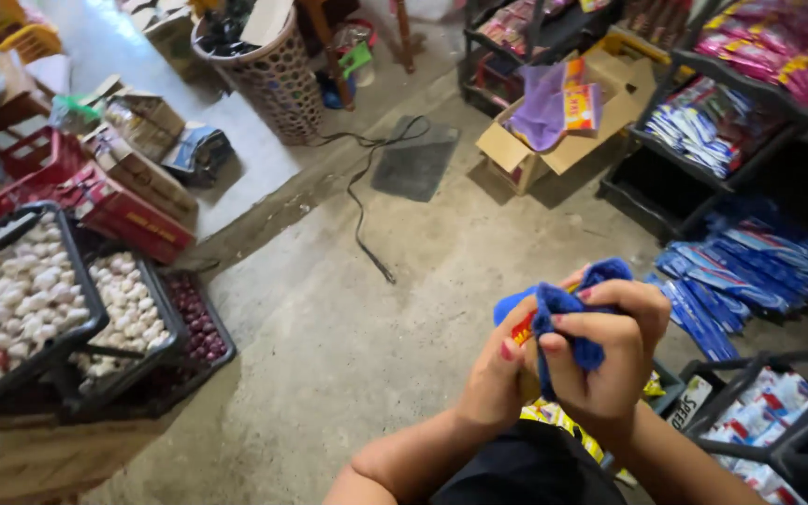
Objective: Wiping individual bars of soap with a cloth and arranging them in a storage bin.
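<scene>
A blue cloth [568, 304] is bunched between both my hands, low and right of centre. My right hand [610, 351] closes over its front, fingers curled around the fabric. My left hand [497, 374] presses against the cloth from the left, and a red and yellow packet [524, 327] peeks out between them; which hand holds the packet I cannot tell. More yellow packets [554, 416] lie just beneath my wrists.
Black crates of garlic [21, 290] and red onions [194, 318] stand at left. An open cardboard box [554, 122] with a purple cloth sits at the back. Dark shelves with blue packets [741, 262] line the right. A black cable [362, 206] crosses the concrete floor.
</scene>
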